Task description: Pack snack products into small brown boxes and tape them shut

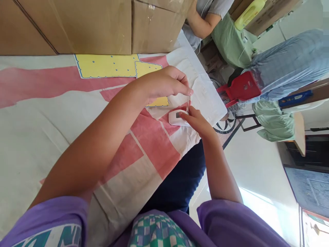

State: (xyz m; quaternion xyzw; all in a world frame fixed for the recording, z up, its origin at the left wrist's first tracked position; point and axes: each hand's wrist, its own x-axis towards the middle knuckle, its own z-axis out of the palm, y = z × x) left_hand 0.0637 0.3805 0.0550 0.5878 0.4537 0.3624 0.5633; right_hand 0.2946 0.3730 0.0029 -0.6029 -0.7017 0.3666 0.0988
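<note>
My left hand (169,82) is closed in a pinch on the upper end of a thin clear strip (189,100) that looks like tape. The strip runs down to a small white tape dispenser (173,118) with a grey patch on top, lying at the table's right edge. My right hand (196,120) grips the dispenser's right end, its thumb on top and the other fingers mostly hidden. Behind my left forearm and hand lie yellow paper pieces (105,66) with blue wavy borders, partly covered by my hand.
Cardboard boxes (95,27) line the table's far side. A red and white cloth (154,144) covers the table. Another person's arm (203,25) shows beyond the boxes. At the right are a red plastic chair (244,87), a yellow bottle (249,14) and green covers.
</note>
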